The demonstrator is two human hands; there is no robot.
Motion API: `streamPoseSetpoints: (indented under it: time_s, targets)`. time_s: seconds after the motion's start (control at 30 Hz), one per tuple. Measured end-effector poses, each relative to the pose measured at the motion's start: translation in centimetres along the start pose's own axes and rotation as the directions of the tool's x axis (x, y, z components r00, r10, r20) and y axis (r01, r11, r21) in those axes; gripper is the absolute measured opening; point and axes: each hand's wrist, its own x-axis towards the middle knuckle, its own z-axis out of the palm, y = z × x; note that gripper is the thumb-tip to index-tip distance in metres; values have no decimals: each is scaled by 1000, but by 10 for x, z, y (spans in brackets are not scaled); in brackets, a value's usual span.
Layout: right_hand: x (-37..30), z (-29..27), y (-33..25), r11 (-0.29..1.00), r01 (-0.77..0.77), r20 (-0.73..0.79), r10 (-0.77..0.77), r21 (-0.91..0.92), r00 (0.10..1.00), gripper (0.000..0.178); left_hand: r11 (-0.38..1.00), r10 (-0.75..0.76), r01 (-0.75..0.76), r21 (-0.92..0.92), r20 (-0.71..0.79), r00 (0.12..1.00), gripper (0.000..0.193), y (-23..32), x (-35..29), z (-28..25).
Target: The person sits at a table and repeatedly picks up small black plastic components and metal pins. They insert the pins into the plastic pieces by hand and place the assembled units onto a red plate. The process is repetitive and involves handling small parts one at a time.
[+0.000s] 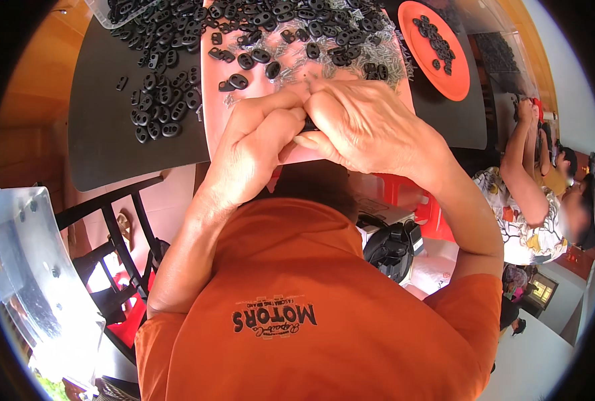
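Left grip (260, 137) and right grip (371, 123) pinch a small black plastic piece (309, 125) above the pink board's (217, 121) near edge. Likely light, stiff; hold its sides.

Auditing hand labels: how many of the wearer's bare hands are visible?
2: left hand and right hand, meeting around a small black piece over the pink surface.

Brown wood-toned panelling (33, 73) along upper left. Black slatted chair (87, 207) at left; near it, large clear plastic container (43, 254), bright glare over lower part. Bright red plastic seat (431, 217) right of centre, partly hidden. Near seat, rounded black object (387, 250), exact kind unclear. Far right, co-worker in white patterned shirt (511, 214), forearms reaching toward top of view; beyond, person in tan top (556, 179). Plain white wall (581, 67) at upper right edge.
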Motion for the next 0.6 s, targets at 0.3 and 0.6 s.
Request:
streamPoseSetpoints:
  time_s: [0.3, 0.6]
  targets:
    - [3, 4, -2, 993, -20, -18, 22, 115, 1000, 31, 983, 115, -117, 144, 26, 993, 24, 2, -1, -2]
    - [-4, 8, 0, 987, -1, -128, 21, 158, 992, 24, 994, 4, -7, 110, 29, 1000, 21, 10, 1, -2]
